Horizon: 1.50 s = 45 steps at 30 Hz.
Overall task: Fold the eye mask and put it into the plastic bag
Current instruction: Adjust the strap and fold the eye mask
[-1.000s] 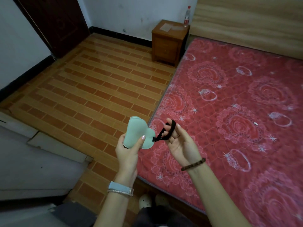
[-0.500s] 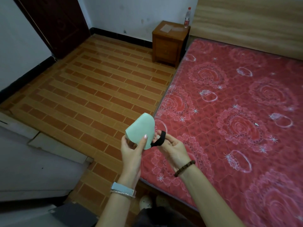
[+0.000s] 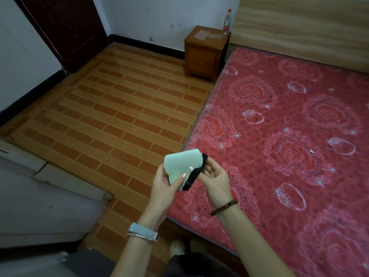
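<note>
A pale green eye mask (image 3: 182,163), folded in half, is held in the air over the near edge of the bed. My left hand (image 3: 165,185) pinches its lower part between thumb and fingers. Its black elastic strap (image 3: 194,175) runs along the mask's right side, and my right hand (image 3: 214,176) holds the strap against the mask. No plastic bag is in view.
A red flowered mattress (image 3: 289,136) fills the right half. A wooden nightstand (image 3: 204,52) with a bottle (image 3: 226,22) stands at the far wall. Brown tiled floor (image 3: 111,120) lies to the left, grey furniture (image 3: 40,206) at the lower left, and a dark door (image 3: 65,27) at the back.
My right hand came in from holding the strap stretched out to the right and now presses it along the folded mask. The mask turned in my left hand.
</note>
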Tool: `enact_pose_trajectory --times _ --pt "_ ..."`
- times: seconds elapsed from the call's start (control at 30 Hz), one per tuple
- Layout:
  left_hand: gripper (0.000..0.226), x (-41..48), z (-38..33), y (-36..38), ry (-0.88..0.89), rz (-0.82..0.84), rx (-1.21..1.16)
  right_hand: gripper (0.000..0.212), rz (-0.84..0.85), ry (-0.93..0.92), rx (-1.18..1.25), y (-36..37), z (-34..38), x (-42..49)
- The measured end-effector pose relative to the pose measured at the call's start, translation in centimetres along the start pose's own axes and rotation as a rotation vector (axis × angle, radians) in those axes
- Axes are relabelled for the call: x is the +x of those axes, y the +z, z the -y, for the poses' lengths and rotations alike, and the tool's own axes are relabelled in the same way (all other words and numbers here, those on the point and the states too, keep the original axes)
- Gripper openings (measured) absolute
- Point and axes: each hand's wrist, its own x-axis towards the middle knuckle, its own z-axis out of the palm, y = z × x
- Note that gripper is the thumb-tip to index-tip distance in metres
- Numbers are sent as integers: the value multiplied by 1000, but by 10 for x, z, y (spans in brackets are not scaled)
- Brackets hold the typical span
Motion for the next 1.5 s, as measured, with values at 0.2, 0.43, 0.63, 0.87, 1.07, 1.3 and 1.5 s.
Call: enact_pose_trajectory --times 0.2,0.43,0.63,0.87,1.07,1.3,1.5 --pt "45 5 -11 -13 -15 100 55 50 -9 -143 -59 1 5 -4" --pt "45 4 -18 -15 60 194 182 43 41 -238 -130 2 11 -3" --pt "47 4 -27 -19 32 328 231 27 148 -172 -364 -13 18 4" --pt "36 1 -31 -30 -5 395 278 8 206 -170 -494 -26 28 11" --pt "25 0 -27 -24 18 295 259 24 378 -147 -680 -25 34 10" --pt "28 -5 -15 -18 -87 87 43 19 183 -111 -607 -20 23 12" --pt "11 -10 3 -21 -112 -155 22 22 221 -92 -646 -7 9 9"
